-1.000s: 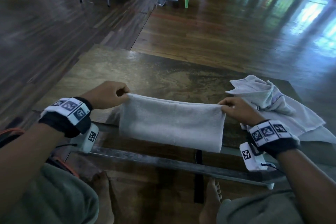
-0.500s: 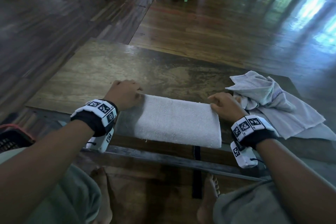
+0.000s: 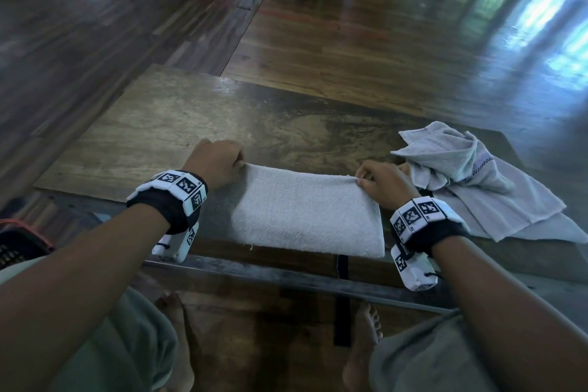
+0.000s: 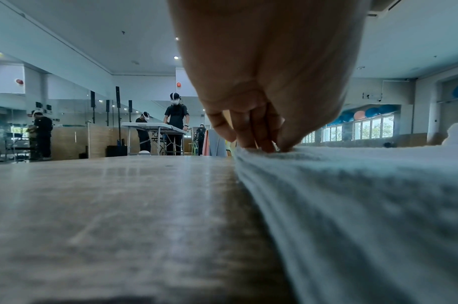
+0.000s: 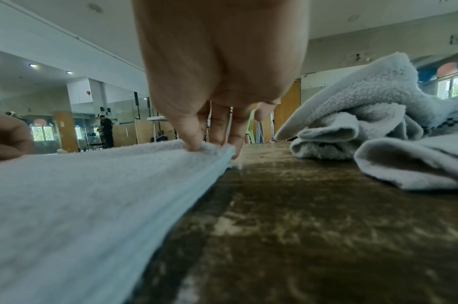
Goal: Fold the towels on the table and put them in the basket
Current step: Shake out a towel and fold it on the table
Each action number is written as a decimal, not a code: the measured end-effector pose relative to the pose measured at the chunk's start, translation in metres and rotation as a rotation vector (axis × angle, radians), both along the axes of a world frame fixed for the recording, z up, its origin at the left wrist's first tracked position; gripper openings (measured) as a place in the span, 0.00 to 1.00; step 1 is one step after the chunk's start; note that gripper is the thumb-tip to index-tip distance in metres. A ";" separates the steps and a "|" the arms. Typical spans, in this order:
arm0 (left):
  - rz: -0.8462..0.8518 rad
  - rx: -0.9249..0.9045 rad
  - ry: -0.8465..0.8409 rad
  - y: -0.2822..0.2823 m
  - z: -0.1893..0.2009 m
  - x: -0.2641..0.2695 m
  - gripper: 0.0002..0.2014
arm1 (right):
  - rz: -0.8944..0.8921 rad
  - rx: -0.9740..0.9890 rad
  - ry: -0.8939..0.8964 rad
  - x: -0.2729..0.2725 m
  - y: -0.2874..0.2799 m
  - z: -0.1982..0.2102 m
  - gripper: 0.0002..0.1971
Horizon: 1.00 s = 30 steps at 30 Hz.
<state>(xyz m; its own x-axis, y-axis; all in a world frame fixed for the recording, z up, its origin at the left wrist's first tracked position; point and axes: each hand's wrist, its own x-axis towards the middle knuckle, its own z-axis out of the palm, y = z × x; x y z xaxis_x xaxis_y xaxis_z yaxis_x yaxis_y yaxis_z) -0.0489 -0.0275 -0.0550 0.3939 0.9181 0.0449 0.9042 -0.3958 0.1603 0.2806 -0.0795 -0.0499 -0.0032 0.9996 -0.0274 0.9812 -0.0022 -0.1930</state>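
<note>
change: we have laid the towel (image 3: pixel 307 210) flat on the table (image 3: pixel 159 124), no longer lifted | fingers: left hand (image 3: pixel 216 162) and right hand (image 3: pixel 383 183) pinch its far corners | next: fold again | basket (image 3: pixel 19 240) at left

Head view: looks steeply down onto the worn brown wooden bench (image 3: pixel 178 124). Wrist views: skim the bench top from surface level, facing outward; all three share the folded white terry towel (image 3: pixel 305 216).

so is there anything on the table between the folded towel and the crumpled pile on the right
Only bare table between the folded towel and the crumpled pile, clearest in the right wrist view; the right hand pinches the folded towel's far corner at that gap.
</note>
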 end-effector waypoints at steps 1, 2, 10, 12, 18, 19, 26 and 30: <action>0.004 0.005 -0.001 0.000 0.001 0.000 0.06 | -0.005 0.005 0.000 0.001 0.000 0.000 0.05; 0.010 0.007 -0.009 0.000 0.002 0.001 0.06 | -0.011 0.010 0.004 0.001 0.000 0.000 0.05; 0.044 0.088 0.078 -0.012 -0.004 0.006 0.08 | 0.023 0.123 -0.204 -0.013 -0.005 -0.001 0.07; -0.026 0.142 0.095 -0.027 0.000 0.017 0.12 | 0.114 0.179 -0.207 -0.027 -0.011 0.003 0.09; -0.222 0.037 0.182 -0.066 -0.010 0.047 0.26 | 0.289 0.000 -0.310 -0.055 -0.032 0.007 0.15; -0.201 0.012 0.213 -0.062 -0.011 0.047 0.28 | 0.295 -0.024 -0.298 -0.055 -0.033 0.008 0.15; -0.014 0.023 0.258 -0.016 0.006 0.030 0.15 | 0.271 -0.088 -0.158 -0.031 -0.026 0.010 0.16; -0.029 0.047 0.213 -0.020 0.012 0.036 0.12 | 0.219 -0.081 -0.168 -0.016 -0.023 0.006 0.16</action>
<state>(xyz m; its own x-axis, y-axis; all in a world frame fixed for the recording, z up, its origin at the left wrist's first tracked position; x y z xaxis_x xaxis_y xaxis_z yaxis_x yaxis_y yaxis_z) -0.0129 -0.0471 -0.0434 0.4252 0.9051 -0.0001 0.9038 -0.4247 -0.0523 0.2644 -0.1029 -0.0440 -0.2074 0.9701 -0.1258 0.9782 0.2046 -0.0353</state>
